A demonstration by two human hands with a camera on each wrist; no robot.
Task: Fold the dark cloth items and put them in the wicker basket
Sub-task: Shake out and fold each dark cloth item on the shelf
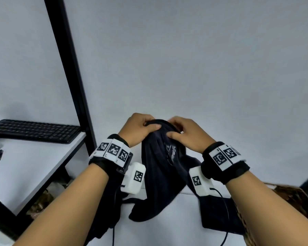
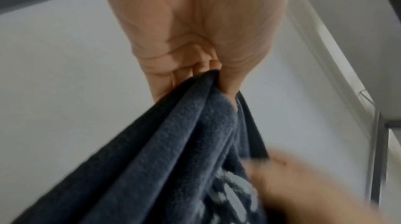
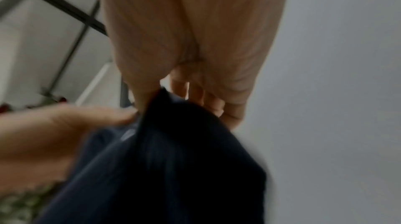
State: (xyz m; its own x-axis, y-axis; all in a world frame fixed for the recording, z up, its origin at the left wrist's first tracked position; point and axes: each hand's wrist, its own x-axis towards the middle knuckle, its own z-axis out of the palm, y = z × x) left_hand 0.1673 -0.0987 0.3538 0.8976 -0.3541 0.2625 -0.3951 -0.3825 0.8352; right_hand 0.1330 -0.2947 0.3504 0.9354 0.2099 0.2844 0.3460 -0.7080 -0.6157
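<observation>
A dark navy cloth [image 1: 160,167] with pale lettering hangs bunched in the air above the white table [image 1: 167,231]. My left hand [image 1: 140,128] pinches its top edge, thumb against curled fingers; the left wrist view shows that grip on the cloth [image 2: 184,142] by my left hand [image 2: 201,66]. My right hand [image 1: 183,132] pinches the same top edge just to the right, and the blurred right wrist view shows my right hand [image 3: 190,90] holding the cloth [image 3: 173,167]. A folded dark cloth [image 1: 219,215] lies flat beside the wicker basket [image 1: 292,197] at lower right. More dark cloth [image 1: 107,201] lies under my left forearm.
A black keyboard [image 1: 34,130] sits on a white shelf [image 1: 43,166] at left, held by a black metal frame post [image 1: 68,68]. Behind everything is a plain pale wall. Cables run from the wrist units across the table.
</observation>
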